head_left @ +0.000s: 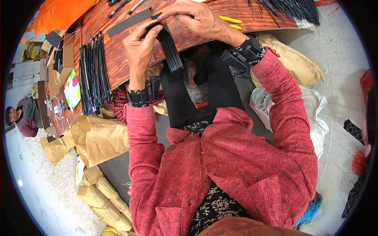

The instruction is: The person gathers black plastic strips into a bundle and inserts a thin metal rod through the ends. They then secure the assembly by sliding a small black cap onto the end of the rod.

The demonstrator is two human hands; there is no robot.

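Note:
My left hand (141, 44) is closed around the upper end of a flat row of slim black rods (171, 55). The rods lie side by side and hang past the table's near edge, over my lap. Beside their top end is my right hand (198, 20), its fingers curled and its index finger reaching to the row. Whether it pinches anything is hidden. A short black toothed piece (156, 15) shows between the hands. Just left of it on the table lies a flat dark grey strip (129, 23).
A thick pile of long black rods (94, 74) lies on the red-brown wooden table (118, 51). Yellow handles (230, 19) rest beyond my right wrist. Black bristle-like strands (293, 11) lie far right. Paper sacks (104, 137) and a white plastic bag (315, 114) surround me. Another person (27, 114) is at left.

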